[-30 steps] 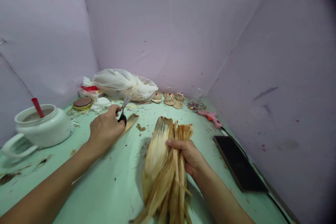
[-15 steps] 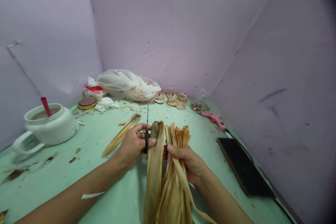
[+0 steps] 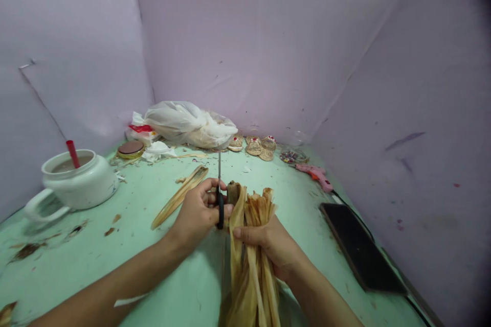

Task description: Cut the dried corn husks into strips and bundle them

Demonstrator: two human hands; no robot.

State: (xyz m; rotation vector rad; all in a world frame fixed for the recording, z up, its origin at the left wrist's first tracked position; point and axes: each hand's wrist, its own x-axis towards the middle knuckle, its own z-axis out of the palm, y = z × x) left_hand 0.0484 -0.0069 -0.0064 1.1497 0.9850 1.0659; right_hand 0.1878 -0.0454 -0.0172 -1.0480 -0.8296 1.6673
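Presently, your L hand (image 3: 199, 214) has the scissors (image 3: 220, 210) gripped in its fingers, blades pointing away from you; its thumb tip is at the edge of the dried-husk bundle (image 3: 263, 212) – contact or not, can't tell. Your R hand (image 3: 274, 245) is closed round that bundle, thumb across the front, strips hanging toward you, approx. centre of the green table (image 3: 172, 286). One loose husk (image 3: 180, 196) lies just beyond your L hand. Also noted: pink glue gun (image 3: 316, 176) and black slab (image 3: 360, 245), R side; white pot (image 3: 86, 186) w/ handle, L side.
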